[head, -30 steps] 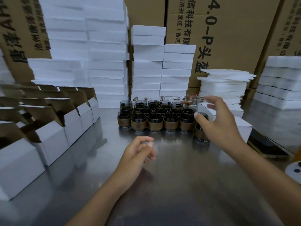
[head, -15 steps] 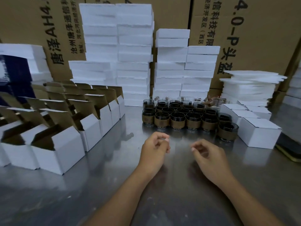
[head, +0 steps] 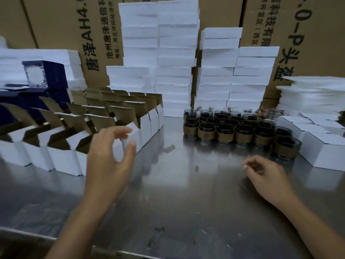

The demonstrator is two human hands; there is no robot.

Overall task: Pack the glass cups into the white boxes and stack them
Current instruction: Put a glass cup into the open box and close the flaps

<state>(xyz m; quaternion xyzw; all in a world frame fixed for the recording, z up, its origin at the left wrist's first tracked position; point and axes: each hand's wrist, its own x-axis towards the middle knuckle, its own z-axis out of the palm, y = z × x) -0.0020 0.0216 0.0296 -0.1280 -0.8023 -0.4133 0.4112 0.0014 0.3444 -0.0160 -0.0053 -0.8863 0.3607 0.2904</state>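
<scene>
Several dark glass cups [head: 225, 132] with brown sleeves stand in rows at the back middle of the steel table [head: 186, 193]; one cup [head: 287, 147] sits apart at the right. Open white boxes [head: 63, 159] with raised brown flaps line the left side. Closed white boxes [head: 328, 150] lie at the right. My left hand [head: 110, 161] hovers in front of the nearest open boxes, fingers spread, holding nothing. My right hand [head: 265, 174] rests low over the table just short of the lone cup, fingers loosely curled and empty.
Tall stacks of white foam slabs [head: 168, 62] stand behind the cups, with a flatter pile [head: 313, 96] at the right. Brown cartons [head: 61, 30] form the back wall. Dark blue boxes [head: 43, 75] sit at far left. The table's near edge [head: 112, 249] runs along the bottom.
My right hand has drawn back from the lone cup to the table. My left hand has moved left toward the open boxes and spread its fingers. The view has turned left.
</scene>
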